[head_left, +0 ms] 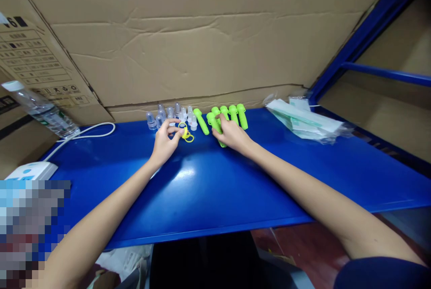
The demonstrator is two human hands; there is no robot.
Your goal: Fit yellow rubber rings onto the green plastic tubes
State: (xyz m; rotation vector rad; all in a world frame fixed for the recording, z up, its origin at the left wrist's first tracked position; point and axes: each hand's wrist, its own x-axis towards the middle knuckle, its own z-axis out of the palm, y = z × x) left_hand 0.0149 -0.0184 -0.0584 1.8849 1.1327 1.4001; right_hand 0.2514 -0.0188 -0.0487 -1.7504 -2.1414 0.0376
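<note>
On the blue shelf, my left hand (pixel 165 141) pinches a yellow plastic ring piece (pixel 185 133) between thumb and fingers; thin loops of it show beyond the fingertips. My right hand (pixel 234 135) closes around a bright green flashlight-shaped plastic piece (pixel 213 120), whose middle the fingers partly cover. Behind that hand several more green pieces (pixel 241 116) lie side by side. Another green piece (pixel 201 121) rests alone between my two hands. Several clear plastic caps (pixel 151 120) stand grouped just past my left hand.
A water bottle (pixel 43 111) leans at the left near a white cable (pixel 101 132) and power strip (pixel 33 171). Clear bags with pale green-and-white contents (pixel 305 120) lie at the right. Cardboard (pixel 202 55) walls the back; a blue metal frame (pixel 384 71) stands right.
</note>
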